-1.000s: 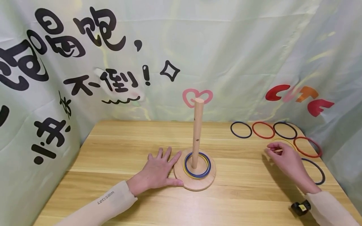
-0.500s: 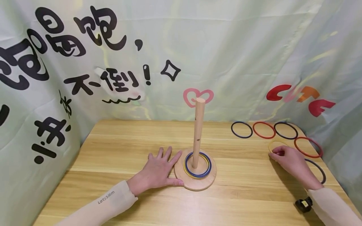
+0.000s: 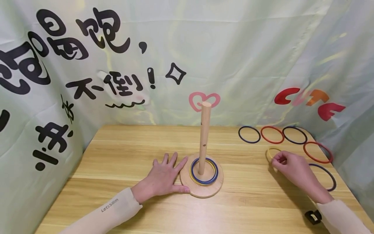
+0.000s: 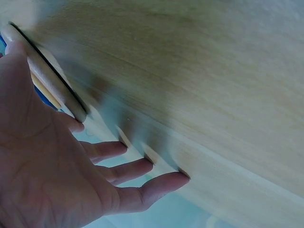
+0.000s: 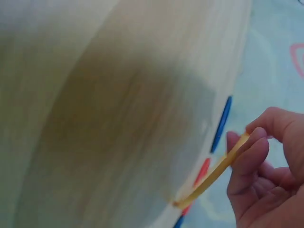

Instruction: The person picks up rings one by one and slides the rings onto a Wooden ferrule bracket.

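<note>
My right hand pinches a yellow ring between thumb and fingers. In the right wrist view that ring is tilted, with its far end low over the tabletop. My left hand lies with fingers spread on the table, thumb and forefinger against the round wooden base. An upright wooden peg rises from this base. Around the peg's foot lie a blue ring and, mostly beneath it, another yellow ring. The left wrist view shows the palm and the base's edge.
Along the right rear lie a blue ring, a red ring and a dark blue ring. Another red ring and a dark ring lie by the right edge. A printed curtain hangs behind the wooden table.
My right hand reached the yellow ring, took hold of it, and has shifted it leftward and tilted it. The left hand and the base stay where they were.
</note>
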Available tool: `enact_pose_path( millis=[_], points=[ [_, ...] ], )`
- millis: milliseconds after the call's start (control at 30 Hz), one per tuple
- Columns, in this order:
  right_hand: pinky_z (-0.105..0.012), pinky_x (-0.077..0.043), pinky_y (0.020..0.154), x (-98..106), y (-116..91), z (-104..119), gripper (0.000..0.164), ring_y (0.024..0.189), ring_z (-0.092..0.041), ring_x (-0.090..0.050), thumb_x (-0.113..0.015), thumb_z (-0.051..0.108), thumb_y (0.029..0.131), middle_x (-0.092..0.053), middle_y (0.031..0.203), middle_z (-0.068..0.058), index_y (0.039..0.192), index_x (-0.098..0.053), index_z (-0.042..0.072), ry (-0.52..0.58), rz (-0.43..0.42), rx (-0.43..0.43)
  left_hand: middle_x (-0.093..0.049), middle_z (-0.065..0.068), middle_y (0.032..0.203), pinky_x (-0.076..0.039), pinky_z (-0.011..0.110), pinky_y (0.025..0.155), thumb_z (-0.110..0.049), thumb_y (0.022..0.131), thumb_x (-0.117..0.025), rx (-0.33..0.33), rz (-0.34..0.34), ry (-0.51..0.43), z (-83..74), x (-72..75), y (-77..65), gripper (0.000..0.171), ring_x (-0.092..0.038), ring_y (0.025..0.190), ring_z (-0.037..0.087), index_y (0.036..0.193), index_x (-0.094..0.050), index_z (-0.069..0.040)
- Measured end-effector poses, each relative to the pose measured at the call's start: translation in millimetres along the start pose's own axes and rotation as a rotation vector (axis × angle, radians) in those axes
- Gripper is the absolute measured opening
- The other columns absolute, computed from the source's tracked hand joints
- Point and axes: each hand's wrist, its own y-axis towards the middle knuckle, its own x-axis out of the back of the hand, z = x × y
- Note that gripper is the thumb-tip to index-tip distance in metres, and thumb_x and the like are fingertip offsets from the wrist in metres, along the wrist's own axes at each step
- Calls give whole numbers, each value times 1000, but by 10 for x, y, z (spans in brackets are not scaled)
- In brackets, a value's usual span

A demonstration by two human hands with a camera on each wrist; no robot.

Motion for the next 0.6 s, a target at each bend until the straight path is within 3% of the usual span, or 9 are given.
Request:
enact_pose_path(
  millis=[267, 600],
  points=[
    [-17, -46, 61, 7, -86, 368, 14, 70, 0, -59, -82, -2, 89, -69, 81, 9, 99, -77, 6, 65, -149, 201, -39, 28, 168, -47, 82, 89, -98, 85, -50, 5, 6, -1, 8, -10, 1, 120, -46, 143, 60, 175, -30, -21],
    [-15, -43, 57, 98, -239, 872, 29, 63, -1, -54, -90, -3, 86, -61, 79, 17, 99, -77, 19, 135, -249, 379, -39, 27, 168, -47, 81, 89, -98, 85, -50, 4, 3, 3, 0, -8, 3, 119, -46, 143, 60, 175, -30, -22]
  ],
)
